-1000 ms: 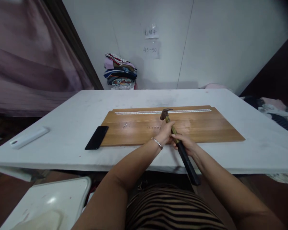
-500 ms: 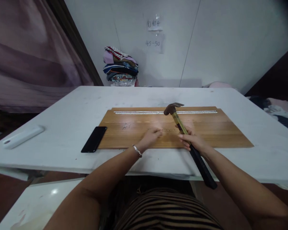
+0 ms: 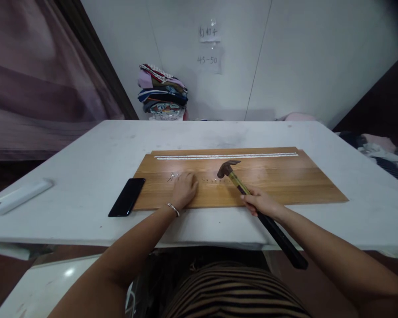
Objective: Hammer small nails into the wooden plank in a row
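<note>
My right hand (image 3: 260, 202) grips a claw hammer (image 3: 238, 182) round its handle, with the black grip end pointing down toward me. The rusty head is low over a wooden board (image 3: 285, 181), at a short row of nails (image 3: 212, 180) set in the wood. I cannot tell whether the head touches them. My left hand (image 3: 185, 190) rests palm down on the board, left of that row, its fingers lying on the wood with the tips partly hidden. Just beyond its fingers are several loose nails (image 3: 172, 176).
A black phone (image 3: 127, 197) overlaps the board's left edge. White measuring strips (image 3: 225, 156) run along the board's far side. On the white table (image 3: 86, 172), a white long-handled object (image 3: 21, 196) lies far left. Folded clothes (image 3: 163, 92) are stacked by the wall.
My left hand has moved left, away from the nail row toward the loose nails, and its fingers are no longer pinched. The hammer head has come down and slightly left. The view has shifted slightly.
</note>
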Demonstrator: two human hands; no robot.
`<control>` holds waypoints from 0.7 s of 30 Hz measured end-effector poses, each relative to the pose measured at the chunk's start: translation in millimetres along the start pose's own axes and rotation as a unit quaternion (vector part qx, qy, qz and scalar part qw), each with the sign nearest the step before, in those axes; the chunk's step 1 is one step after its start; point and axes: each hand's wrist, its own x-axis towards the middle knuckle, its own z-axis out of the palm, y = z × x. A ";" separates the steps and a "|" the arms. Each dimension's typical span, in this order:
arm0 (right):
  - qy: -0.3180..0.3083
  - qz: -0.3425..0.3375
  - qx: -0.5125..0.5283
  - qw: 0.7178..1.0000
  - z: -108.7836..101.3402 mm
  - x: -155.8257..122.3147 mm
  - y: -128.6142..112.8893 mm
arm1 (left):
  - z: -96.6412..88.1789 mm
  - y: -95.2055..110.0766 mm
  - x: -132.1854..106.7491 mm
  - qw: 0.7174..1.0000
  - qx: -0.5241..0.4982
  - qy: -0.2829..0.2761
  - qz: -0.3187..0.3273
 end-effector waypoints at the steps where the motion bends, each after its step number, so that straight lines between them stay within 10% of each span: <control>1: 0.007 0.004 -0.002 1.000 1.6 0.3 1.1 | 2.2 -0.4 -0.4 1.000 0.004 0.001 0.001; 21: 0.008 0.036 -0.042 0.998 -3.3 4.7 -4.0 | -2.2 7.8 3.4 0.994 0.090 -0.063 -0.004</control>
